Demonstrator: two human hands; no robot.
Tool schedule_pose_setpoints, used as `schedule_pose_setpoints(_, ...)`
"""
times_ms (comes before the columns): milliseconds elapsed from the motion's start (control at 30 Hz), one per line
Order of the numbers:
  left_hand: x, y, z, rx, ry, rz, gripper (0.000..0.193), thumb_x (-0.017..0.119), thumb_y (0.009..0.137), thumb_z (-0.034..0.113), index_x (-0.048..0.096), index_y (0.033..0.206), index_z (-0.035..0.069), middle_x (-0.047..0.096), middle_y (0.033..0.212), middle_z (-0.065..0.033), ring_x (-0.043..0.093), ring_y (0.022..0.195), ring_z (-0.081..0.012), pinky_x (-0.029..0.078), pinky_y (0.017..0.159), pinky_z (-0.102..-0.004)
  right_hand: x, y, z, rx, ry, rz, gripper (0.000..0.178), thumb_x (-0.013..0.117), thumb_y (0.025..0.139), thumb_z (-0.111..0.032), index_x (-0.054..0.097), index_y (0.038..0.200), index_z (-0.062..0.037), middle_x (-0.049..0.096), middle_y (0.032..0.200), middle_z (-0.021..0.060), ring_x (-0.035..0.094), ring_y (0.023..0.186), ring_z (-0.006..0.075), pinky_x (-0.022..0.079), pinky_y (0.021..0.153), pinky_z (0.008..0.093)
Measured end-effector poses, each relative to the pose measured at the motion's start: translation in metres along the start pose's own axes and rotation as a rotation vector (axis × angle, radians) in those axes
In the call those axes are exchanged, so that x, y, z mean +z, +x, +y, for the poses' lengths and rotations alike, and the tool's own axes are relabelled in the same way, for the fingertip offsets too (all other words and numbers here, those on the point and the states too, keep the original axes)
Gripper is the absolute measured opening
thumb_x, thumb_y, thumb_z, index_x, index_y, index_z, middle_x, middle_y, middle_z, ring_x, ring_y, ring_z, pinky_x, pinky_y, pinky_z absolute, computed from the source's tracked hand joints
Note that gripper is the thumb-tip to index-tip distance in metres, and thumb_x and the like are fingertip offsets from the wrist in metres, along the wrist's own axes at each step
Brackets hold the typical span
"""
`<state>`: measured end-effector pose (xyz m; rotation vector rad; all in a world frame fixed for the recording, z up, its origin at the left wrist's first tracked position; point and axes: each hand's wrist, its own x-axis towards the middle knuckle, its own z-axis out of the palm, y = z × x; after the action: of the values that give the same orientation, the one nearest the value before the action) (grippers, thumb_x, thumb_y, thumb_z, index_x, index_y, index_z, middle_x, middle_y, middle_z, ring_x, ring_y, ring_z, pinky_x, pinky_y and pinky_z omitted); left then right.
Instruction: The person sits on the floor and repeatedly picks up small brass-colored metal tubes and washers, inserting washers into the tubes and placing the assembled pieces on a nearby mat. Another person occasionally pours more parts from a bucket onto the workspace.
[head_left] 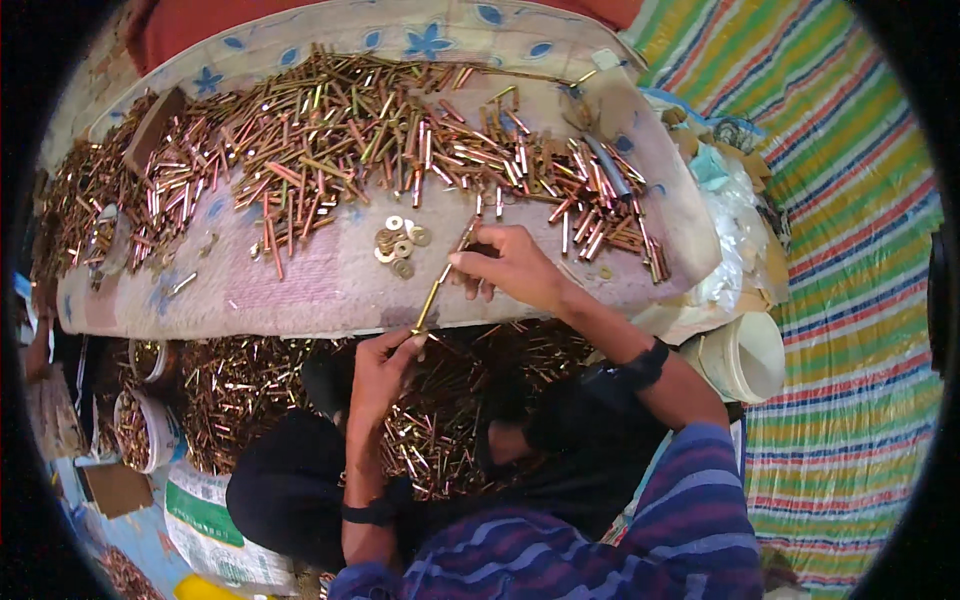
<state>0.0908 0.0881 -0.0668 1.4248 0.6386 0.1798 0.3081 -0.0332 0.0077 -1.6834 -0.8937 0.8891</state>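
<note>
Both of my hands meet on one long anchor bolt [431, 303] held at a slant over the near edge of the cloth-covered table. My left hand [383, 375] pinches its lower end, where a small washer-like piece sits by the fingertips. Farther up, my right hand [515, 268] closes round the shiny metal sleeve [464, 240] at the bolt's upper part; whether the sleeve is fully around the bolt is hard to see. Beside the right hand lies a small group of flat washers [402, 246] on the cloth.
A wide heap of metal sleeves and rods [340, 130] covers the table's far side. Many gold bolts [250, 390] lie below, around my legs. A white bucket [755, 357] stands at the right, and a bucket of parts [150, 430] at the left. Striped sheeting [850, 300] spreads along the right.
</note>
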Motion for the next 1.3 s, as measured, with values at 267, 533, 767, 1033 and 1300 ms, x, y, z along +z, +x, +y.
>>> schedule_pose_setpoints(267, 0.007, -0.007, 0.011, -0.068, -0.01, 0.004, 0.019, 0.067, 0.097, 0.018, 0.073, 0.095, 0.0, 0.05, 0.059, 0.0061, 0.041, 0.048, -0.0041, 0.029, 0.044, -0.0251, -0.005, -0.006, 0.0, -0.004, -0.053, -0.021, 0.025, 0.067, 0.097, -0.022, 0.068, 0.1, 0.0028, 0.07, 0.085, 0.0065, 0.067, 0.068, 0.0104, 0.051, 0.053, 0.0251)
schedule_pose_setpoints(533, 0.006, -0.005, 0.007, -0.067, -0.122, -0.12, 0.018, 0.066, 0.098, 0.015, 0.073, 0.096, -0.001, 0.049, 0.061, 0.0065, 0.038, 0.046, -0.0021, 0.025, 0.042, -0.0235, -0.011, -0.013, -0.004, 0.019, -0.06, -0.004, 0.025, 0.069, 0.096, -0.021, 0.067, 0.102, 0.003, 0.071, 0.085, 0.0066, 0.066, 0.068, 0.01, 0.051, 0.055, 0.0243)
schedule_pose_setpoints(767, 0.01, -0.004, 0.004, -0.069, -0.085, -0.114, 0.019, 0.066, 0.099, 0.017, 0.073, 0.1, -0.001, 0.051, 0.062, 0.0062, 0.037, 0.046, -0.0022, 0.024, 0.043, -0.0237, -0.014, -0.015, -0.005, 0.025, -0.131, 0.009, 0.027, 0.068, 0.096, -0.024, 0.069, 0.098, 0.0023, 0.071, 0.083, 0.0048, 0.067, 0.069, 0.0095, 0.052, 0.056, 0.0255)
schedule_pose_setpoints(1033, 0.01, 0.001, 0.002, -0.076, -0.11, -0.131, 0.02, 0.066, 0.098, 0.016, 0.075, 0.107, 0.0, 0.051, 0.062, 0.007, 0.038, 0.049, -0.0021, 0.026, 0.044, -0.0231, -0.012, -0.013, 0.006, 0.046, -0.093, -0.049, 0.026, 0.07, 0.095, -0.025, 0.07, 0.096, 0.0012, 0.07, 0.08, 0.0034, 0.066, 0.068, 0.009, 0.051, 0.055, 0.0256)
schedule_pose_setpoints(1300, 0.022, -0.003, 0.014, -0.028, -0.02, -0.1, 0.03, 0.074, 0.092, 0.013, 0.071, 0.119, 0.0, 0.056, 0.061, 0.0035, 0.048, 0.048, -0.0045, 0.036, 0.042, -0.0235, 0.018, -0.026, 0.023, 0.005, -0.075, -0.103, 0.024, 0.07, 0.093, -0.023, 0.072, 0.098, 0.0003, 0.068, 0.073, 0.0034, 0.059, 0.063, 0.0097, 0.05, 0.058, 0.0304)
